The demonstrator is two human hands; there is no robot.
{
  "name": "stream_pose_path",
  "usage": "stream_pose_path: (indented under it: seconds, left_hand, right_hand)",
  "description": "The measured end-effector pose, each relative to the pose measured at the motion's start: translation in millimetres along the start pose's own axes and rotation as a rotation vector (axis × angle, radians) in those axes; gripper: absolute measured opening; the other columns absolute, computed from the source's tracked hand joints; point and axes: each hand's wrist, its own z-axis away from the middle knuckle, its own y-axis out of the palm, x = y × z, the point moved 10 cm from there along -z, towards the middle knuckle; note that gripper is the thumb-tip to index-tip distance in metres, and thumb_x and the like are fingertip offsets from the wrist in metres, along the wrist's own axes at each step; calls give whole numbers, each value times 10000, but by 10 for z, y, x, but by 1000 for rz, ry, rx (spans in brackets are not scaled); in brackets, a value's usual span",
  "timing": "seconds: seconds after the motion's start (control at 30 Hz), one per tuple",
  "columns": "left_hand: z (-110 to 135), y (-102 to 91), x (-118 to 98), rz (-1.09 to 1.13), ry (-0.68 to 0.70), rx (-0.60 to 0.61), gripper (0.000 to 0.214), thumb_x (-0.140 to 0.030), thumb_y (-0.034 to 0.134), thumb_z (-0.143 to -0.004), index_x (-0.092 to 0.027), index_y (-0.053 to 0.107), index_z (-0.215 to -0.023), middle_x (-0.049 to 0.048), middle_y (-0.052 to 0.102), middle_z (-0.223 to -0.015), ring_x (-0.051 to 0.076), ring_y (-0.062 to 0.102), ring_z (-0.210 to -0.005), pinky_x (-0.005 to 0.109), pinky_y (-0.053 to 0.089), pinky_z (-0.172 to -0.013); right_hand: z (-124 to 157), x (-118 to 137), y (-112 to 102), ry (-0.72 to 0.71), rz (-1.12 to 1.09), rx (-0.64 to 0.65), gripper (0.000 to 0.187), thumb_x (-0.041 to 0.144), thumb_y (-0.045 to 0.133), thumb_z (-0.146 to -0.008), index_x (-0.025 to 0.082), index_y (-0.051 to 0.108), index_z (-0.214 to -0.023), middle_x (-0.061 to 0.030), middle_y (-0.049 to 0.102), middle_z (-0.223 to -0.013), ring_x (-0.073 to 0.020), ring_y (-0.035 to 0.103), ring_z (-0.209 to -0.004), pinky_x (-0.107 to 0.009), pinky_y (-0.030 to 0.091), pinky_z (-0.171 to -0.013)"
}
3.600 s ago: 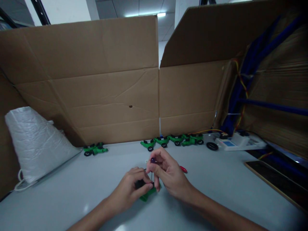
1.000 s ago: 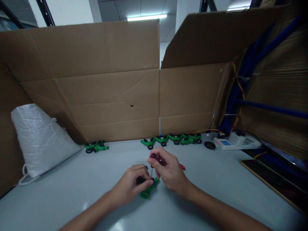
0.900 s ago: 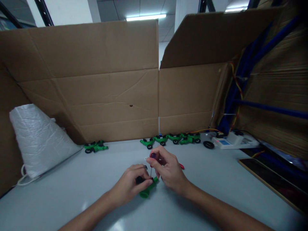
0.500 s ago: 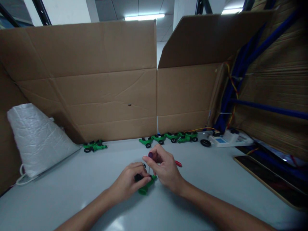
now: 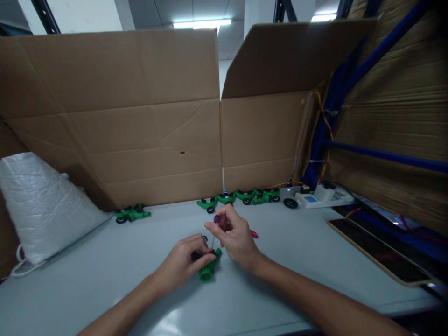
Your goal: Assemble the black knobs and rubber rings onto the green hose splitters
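Note:
My left hand is closed on a small green toy part with black pieces, pressing it near the table in front of me. In my right hand is a screwdriver with a dark purple handle, pinched between thumb and fingers. Its thin shaft points down, and the tip meets the toy part beside my left fingertips; the exact contact spot is too small to make out. A small black ring shows just behind my left fingers.
Several green toy parts with black wheels line the back; more lie at back left. A red object lies behind my right hand. Black rings, a power strip, a dark panel and a white sack surround the work area.
The whole view has shifted slightly, so things sit further left. My right hand and the screwdriver tilt a little differently; both hands keep their hold.

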Motion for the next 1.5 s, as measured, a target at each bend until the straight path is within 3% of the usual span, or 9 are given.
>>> stream_pose_path:
  seconds: [0.13, 0.53, 0.67, 1.0, 1.37, 1.5]
  left_hand:
    - [-2, 1, -20, 3, -5, 9, 295, -389, 670, -1036, -159, 690, -852, 51, 671, -880, 181, 636, -840, 311, 484, -751]
    - [3, 10, -3, 3, -4, 13, 273, -374, 677, -1033, -162, 689, -862, 51, 684, -908, 184, 648, -858, 311, 500, -767]
    - [-2, 7, 10, 1, -10, 15, 291, -382, 667, -1040, -158, 685, -855, 56, 691, -910, 182, 648, -858, 310, 503, -787]
    - [-4, 0, -12, -10, 41, 12, 259, -353, 658, -1046, -162, 708, -879, 59, 709, -911, 178, 643, -830, 320, 498, -762]
    - [-5, 3, -14, 63, 38, 5, 183, -304, 692, -1029, -176, 736, -906, 67, 744, -1002, 189, 681, -922, 331, 516, -837]
    - [-11, 4, -21, 81, 45, 7, 190, -312, 691, -1031, -178, 746, -908, 75, 744, -1017, 195, 687, -941, 334, 525, -847]
  right_hand:
    - [12, 11, -8, -21, 18, 1, 256, 441, 738, -966, 253, 569, -1008, 55, 558, -745, -134, 548, -602, -248, 422, -539]
    - [34, 66, -15, -56, 29, 1, 238, 423, 738, -968, 249, 576, -976, 36, 587, -799, -150, 572, -690, -276, 461, -657]
    - [47, 25, 38, -22, -10, 58, 250, 460, 724, -988, 249, 594, -1022, 21, 609, -830, -147, 580, -680, -253, 458, -594]
    - [90, 15, 219, -25, -216, 225, 328, 501, 421, -1142, 271, 555, -1334, -35, 697, -1066, -81, 526, -540, -205, 462, -463]
    - [54, -2, 290, 47, -325, 313, 292, 517, 518, -1110, 238, 605, -1106, 17, 649, -835, -92, 541, -512, -218, 467, -461]
    - [70, 9, 287, 48, -316, 290, 285, 505, 560, -1094, 225, 608, -1080, 1, 679, -886, -87, 566, -528, -224, 488, -492]
